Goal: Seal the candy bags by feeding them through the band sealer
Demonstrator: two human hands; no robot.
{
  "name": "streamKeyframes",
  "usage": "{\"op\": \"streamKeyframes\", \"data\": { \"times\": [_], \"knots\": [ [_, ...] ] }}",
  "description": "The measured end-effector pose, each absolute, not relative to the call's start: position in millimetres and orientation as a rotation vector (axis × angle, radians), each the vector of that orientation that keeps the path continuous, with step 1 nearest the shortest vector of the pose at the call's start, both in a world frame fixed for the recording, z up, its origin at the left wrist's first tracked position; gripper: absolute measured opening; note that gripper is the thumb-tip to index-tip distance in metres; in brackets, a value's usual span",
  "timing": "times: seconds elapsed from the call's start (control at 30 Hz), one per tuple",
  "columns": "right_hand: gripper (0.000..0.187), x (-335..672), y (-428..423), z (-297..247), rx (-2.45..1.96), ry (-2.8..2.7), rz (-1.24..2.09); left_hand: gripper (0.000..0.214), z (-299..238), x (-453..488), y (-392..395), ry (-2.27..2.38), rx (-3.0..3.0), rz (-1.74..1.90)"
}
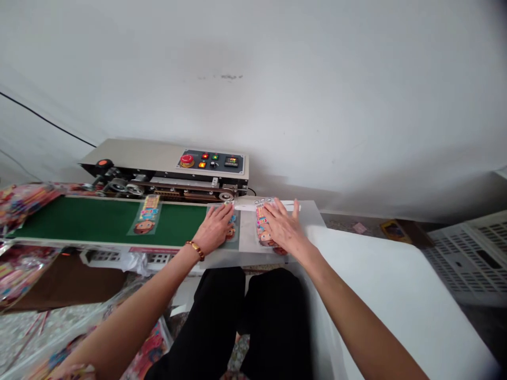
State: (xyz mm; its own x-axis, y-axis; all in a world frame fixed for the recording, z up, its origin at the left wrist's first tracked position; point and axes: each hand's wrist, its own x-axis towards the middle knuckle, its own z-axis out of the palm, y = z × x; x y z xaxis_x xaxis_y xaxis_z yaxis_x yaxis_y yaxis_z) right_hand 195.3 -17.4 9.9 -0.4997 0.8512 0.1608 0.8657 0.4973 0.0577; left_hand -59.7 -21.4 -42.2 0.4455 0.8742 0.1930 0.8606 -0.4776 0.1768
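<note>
My left hand, with a beaded bracelet at the wrist, lies with fingers stretched over a clear plastic packet at the right end of the green conveyor belt. The fingers cover part of this packet. Against a second colourful packet on the pale board to the right rests my right hand, its fingers spread and flat. That packet has a printed cartoon face and lettering. Further left, a third packet lies alone on the belt.
Behind the belt stands a sealing machine with a red stop button and lit display. Many packets are heaped at the belt's left end. A cardboard box sits below. A white surface and plastic crate are at right.
</note>
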Motion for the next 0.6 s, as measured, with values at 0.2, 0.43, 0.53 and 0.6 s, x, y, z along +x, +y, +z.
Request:
{"op": "streamKeyframes", "data": {
  "times": [0.2, 0.43, 0.53, 0.6],
  "knots": [
    [0.033, 162, -6, 5, -1.406, -2.683, -0.193, 0.047, -35, -99, -26, 1.868, 2.542, 0.346],
    [0.032, 166, -15, 10, -1.495, -2.594, -0.168, 0.046, -30, -22, -29, 1.521, 2.670, 0.496],
    [0.037, 186, -22, 12, -1.564, -2.565, -0.181, 0.049, -34, -8, -29, 1.519, 2.669, 0.463],
    [0.040, 195, -23, 10, -1.556, -2.589, -0.187, 0.049, -36, -20, -29, 1.569, 2.653, 0.442]
  ]
}}
